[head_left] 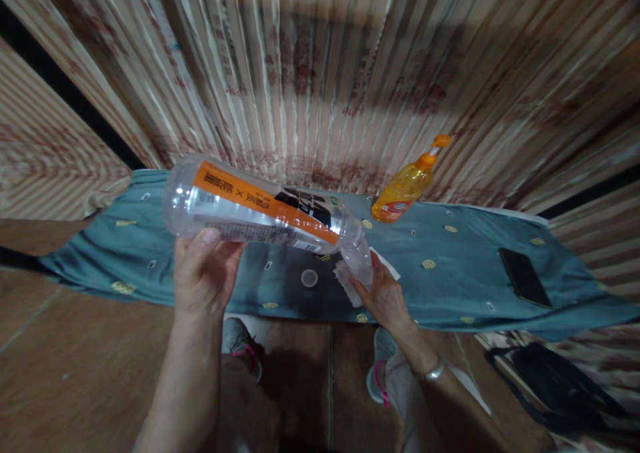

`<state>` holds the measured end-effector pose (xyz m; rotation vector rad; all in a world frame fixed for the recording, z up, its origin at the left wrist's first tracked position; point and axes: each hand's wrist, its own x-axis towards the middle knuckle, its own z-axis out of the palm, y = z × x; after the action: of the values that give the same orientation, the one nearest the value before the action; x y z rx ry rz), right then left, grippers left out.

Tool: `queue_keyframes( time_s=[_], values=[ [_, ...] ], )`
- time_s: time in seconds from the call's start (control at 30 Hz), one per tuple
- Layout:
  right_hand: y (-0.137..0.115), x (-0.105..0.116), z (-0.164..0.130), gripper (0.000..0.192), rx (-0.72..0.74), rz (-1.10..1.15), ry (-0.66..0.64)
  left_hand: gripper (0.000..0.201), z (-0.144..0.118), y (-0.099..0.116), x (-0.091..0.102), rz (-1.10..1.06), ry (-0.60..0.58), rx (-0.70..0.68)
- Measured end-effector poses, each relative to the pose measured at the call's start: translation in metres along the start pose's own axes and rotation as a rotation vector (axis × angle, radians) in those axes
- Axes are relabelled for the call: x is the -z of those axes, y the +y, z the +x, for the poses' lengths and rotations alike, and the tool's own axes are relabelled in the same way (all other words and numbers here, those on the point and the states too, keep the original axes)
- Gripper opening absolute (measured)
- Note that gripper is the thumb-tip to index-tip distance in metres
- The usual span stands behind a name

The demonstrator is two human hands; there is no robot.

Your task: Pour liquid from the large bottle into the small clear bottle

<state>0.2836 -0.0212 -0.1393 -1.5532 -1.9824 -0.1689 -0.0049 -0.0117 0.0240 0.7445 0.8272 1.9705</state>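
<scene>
My left hand [203, 266] is closed round the base end of a large clear plastic bottle [240, 206] with an orange and black label. The bottle lies almost level in the air, its neck tipped down to the right. At its mouth, my right hand [385, 293] grips a small clear plastic container [358, 259]; whether the two touch or one sits inside the other I cannot tell. Beneath that container is a piece of white tissue [349, 285], partly hidden by my right hand. A round translucent cap [309, 278] rests on the green cloth between my hands.
A patterned green cloth [450, 273] covers the narrow bench. Behind the big bottle's neck, a pump bottle of yellow liquid [403, 189] stands on it. A dark phone [524, 276] lies at the right. Stacked cardboard rises behind, and a black bag [560, 379] is low at the right.
</scene>
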Motion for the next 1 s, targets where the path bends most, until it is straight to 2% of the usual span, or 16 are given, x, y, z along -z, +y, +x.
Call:
queue_keyframes(
  time_s=[0.3,0.53,1.0],
  values=[
    [-0.0016,0.0017,0.0005,0.072,0.022,0.0,0.021,0.047,-0.001,0.0004,0.0008,-0.006,-0.003,0.007],
    [-0.0009,0.0012,0.0002,0.072,-0.003,0.006,-0.007,0.052,-0.0005,-0.0009,0.0005,0.008,-0.01,-0.011],
    [-0.0017,0.0022,0.0012,0.072,0.004,0.008,0.012,0.044,-0.0005,-0.0001,0.0015,0.004,0.016,0.006]
  ],
)
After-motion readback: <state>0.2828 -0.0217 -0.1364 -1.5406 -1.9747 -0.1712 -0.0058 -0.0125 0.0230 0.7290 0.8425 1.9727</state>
